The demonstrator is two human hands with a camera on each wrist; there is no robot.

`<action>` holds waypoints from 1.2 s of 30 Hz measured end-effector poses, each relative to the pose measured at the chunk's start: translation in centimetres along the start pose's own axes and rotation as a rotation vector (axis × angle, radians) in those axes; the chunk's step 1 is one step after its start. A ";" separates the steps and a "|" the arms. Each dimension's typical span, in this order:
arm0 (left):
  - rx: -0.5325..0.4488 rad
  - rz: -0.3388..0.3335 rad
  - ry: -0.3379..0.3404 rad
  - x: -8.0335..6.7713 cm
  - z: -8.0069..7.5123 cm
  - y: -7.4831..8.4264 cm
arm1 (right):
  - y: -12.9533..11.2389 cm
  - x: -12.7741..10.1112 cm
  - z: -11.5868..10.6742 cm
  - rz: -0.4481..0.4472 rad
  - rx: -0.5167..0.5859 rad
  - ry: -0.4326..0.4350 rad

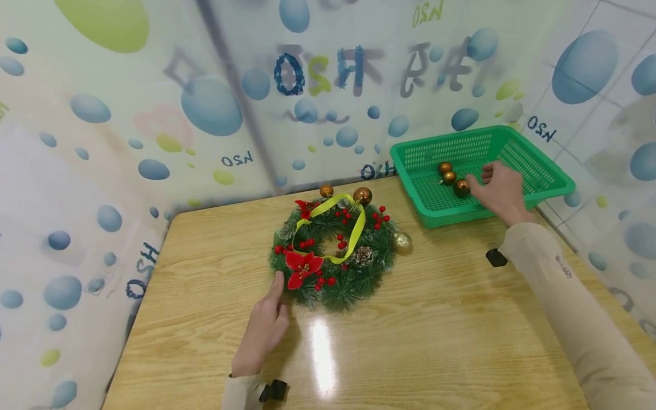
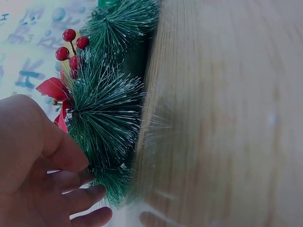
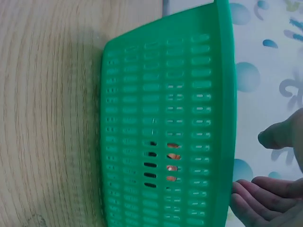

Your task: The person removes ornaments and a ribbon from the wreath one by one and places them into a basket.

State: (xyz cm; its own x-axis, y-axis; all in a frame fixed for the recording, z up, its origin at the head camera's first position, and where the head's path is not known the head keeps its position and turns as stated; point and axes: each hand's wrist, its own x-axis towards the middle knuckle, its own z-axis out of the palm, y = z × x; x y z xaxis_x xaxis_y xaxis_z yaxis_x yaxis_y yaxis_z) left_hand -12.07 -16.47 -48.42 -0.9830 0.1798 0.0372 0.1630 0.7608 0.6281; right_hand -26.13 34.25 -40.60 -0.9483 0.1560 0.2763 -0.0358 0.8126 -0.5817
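A green wreath (image 1: 348,290) with red berries, red poinsettia flowers, a pine cone and a yellow ribbon (image 1: 359,228) lies on the table. My left hand (image 1: 263,322) is at its front left edge, index finger extended beside the red flower (image 1: 302,266); the left wrist view shows loosely bent fingers by the pine needles. Over the green basket (image 1: 446,217) reaches my right hand (image 1: 499,191), thumb and fingers apart with nothing visible between them. Its fingertips are near a copper bauble (image 1: 461,188) in the basket. Two smaller copper baubles (image 1: 449,177) lie beside that one.
Around the wreath's outer edge sit a gold glitter bauble (image 1: 402,242), a shiny copper bauble (image 1: 363,196) and a smaller one (image 1: 326,191). The wooden table (image 1: 435,341) meets a patterned wall covering (image 1: 328,114) at the back and sides.
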 end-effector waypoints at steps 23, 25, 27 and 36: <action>0.014 0.012 0.009 0.0 0.2 0.0 | -3.9 -2.5 1.2 -0.116 0.112 0.023; 0.023 0.023 0.017 0.0 0.2 0.0 | -4.1 -2.8 1.3 -0.127 0.128 0.030; 0.027 0.027 0.020 0.0 0.3 0.0 | -4.2 -3.1 1.5 -0.134 0.137 0.031; 0.031 0.035 0.024 0.0 0.3 -0.2 | -5.5 -4.4 1.8 -0.119 0.178 0.020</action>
State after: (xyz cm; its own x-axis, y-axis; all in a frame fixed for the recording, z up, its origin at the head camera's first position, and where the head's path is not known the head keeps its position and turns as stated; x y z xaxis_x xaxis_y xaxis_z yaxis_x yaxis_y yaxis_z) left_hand -12.07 -16.42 -48.73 -0.9783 0.1920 0.0777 0.1996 0.7735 0.6016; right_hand -22.36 28.08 -39.96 -0.9278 0.0775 0.3649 -0.2038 0.7140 -0.6699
